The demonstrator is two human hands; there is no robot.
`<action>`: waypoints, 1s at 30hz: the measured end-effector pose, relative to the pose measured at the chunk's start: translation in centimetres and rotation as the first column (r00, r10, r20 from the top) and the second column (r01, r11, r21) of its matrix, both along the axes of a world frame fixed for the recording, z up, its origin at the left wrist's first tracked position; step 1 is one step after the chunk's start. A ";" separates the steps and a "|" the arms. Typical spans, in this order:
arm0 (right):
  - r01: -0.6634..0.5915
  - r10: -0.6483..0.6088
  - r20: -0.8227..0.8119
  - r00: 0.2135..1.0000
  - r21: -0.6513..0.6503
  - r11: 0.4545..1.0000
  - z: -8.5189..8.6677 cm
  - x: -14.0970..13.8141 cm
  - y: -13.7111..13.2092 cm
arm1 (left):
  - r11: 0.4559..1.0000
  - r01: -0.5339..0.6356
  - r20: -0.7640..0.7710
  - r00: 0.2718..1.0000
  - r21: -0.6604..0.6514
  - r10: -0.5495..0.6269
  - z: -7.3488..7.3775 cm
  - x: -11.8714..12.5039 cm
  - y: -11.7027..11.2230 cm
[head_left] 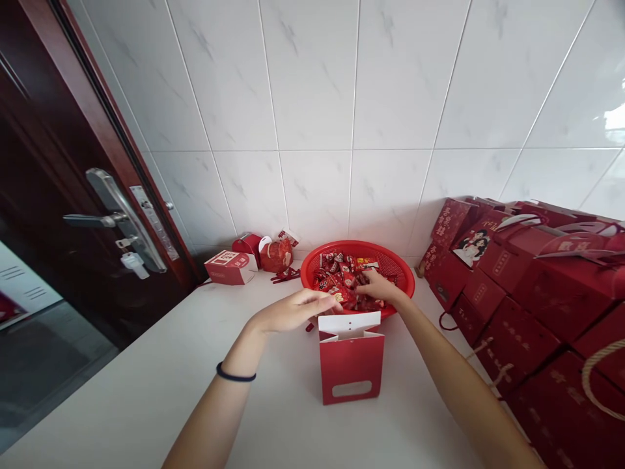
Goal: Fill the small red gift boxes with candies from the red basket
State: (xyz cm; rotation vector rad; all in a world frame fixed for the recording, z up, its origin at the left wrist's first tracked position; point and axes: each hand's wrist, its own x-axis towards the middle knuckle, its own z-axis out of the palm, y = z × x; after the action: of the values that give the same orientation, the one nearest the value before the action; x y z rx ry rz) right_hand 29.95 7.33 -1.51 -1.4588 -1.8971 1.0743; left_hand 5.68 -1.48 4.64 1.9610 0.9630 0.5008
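A red gift box (351, 365) stands upright on the white counter (273, 404) in front of me, its white-lined top flap open. Behind it sits a round red basket (400, 268) holding several red-wrapped candies (342, 270). My left hand (293, 311) hovers just left of the box's open top, fingers drawn together around a candy at their tips. My right hand (378, 285) reaches into the basket, fingers closed over the candies there. A dark band circles my left wrist.
Stacked red gift boxes with rope handles (532, 299) fill the right side. Small red boxes and a red pouch (254, 257) lie at the back left by the tiled wall. A dark wooden door with a metal handle (114, 218) stands at the left.
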 end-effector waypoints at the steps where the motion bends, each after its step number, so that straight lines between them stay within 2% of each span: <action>1: 0.022 -0.024 -0.087 0.996 -0.021 1.000 0.1 0.1 -0.2 | 0.999 0.003 0.052 0.999 -0.045 -0.001 -0.2 -0.1 0.1; 4: 0.071 -0.095 -0.313 0.945 -0.089 0.994 0.6 0.3 -0.8 | 0.990 0.021 0.219 0.976 -0.137 0.009 -0.9 -0.1 0.9; 7: 0.108 -0.155 -0.472 0.868 -0.125 0.986 1.0 0.6 -1.2 | 0.998 -0.042 0.238 0.970 -0.055 0.054 -1.8 0.5 2.4; 9: 0.142 -0.192 -0.545 0.816 -0.134 0.981 1.1 0.7 -1.3 | 0.997 -0.062 0.114 0.992 0.053 0.056 -2.2 1.4 3.8; 11: 0.190 -0.230 -0.600 0.766 -0.131 0.973 1.0 0.7 -1.2 | 0.989 -0.028 -0.138 0.989 0.144 0.048 -2.4 2.6 5.3; 13: 0.252 -0.270 -0.640 0.719 -0.121 0.960 0.9 0.6 -1.2 | 0.989 0.023 -0.416 0.908 0.143 0.039 -2.5 3.9 6.8; 15: 0.315 -0.307 -0.667 0.679 -0.113 0.942 0.6 0.6 -1.0 | 0.995 0.035 -0.558 0.829 0.094 0.024 -2.7 5.3 8.0; 18: 0.380 -0.343 -0.688 0.640 -0.104 0.919 0.2 0.7 -0.8 | 0.997 0.017 -0.629 0.777 0.073 0.032 -3.0 6.9 8.8; 21: 0.411 -0.355 -0.707 0.612 -0.098 0.906 -0.1 0.7 -0.5 | 0.993 -0.004 -0.659 0.747 0.122 0.084 -3.4 8.0 8.9; 30: 0.454 -0.384 -0.771 0.507 -0.140 0.880 0.0 0.9 -0.3 | 0.975 -0.001 -0.701 0.695 0.223 0.161 -4.3 9.2 8.7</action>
State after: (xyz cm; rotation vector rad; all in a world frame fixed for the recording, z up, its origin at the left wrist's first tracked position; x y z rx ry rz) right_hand 30.89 7.01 -1.46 -1.0326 -0.8685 1.1085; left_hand 14.84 7.22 0.33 2.3641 1.5361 -0.1785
